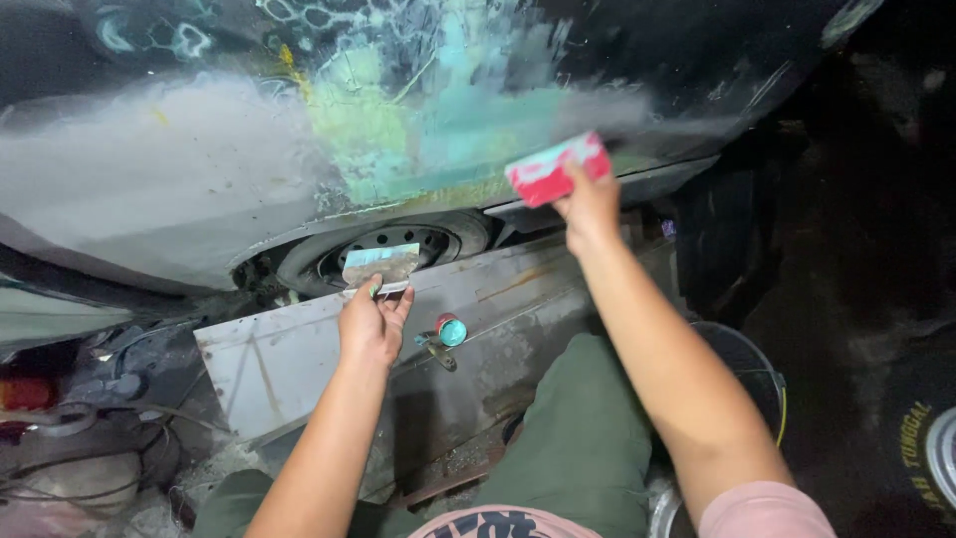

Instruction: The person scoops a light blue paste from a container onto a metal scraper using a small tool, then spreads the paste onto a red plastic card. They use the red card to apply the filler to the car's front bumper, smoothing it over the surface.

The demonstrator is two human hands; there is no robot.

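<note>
My right hand (590, 204) grips a red and white plastic spreader (556, 168) and presses it against the car body panel (179, 169), beside a patch of green filler (428, 130). My left hand (372, 324) holds a small flat metal plate (379, 265) smeared with greenish filler, lifted in front of the wheel arch. A small can with a teal top (451, 330) rests on a grey metal sheet (269, 359) just right of my left hand.
A dark wheel with a steel rim (383, 249) sits under the arch. My knees in green trousers (583, 438) are near the metal sheet. Tangled cables and debris (80, 438) lie at the left. A round bucket rim (747, 369) and a tyre (921, 448) are at the right.
</note>
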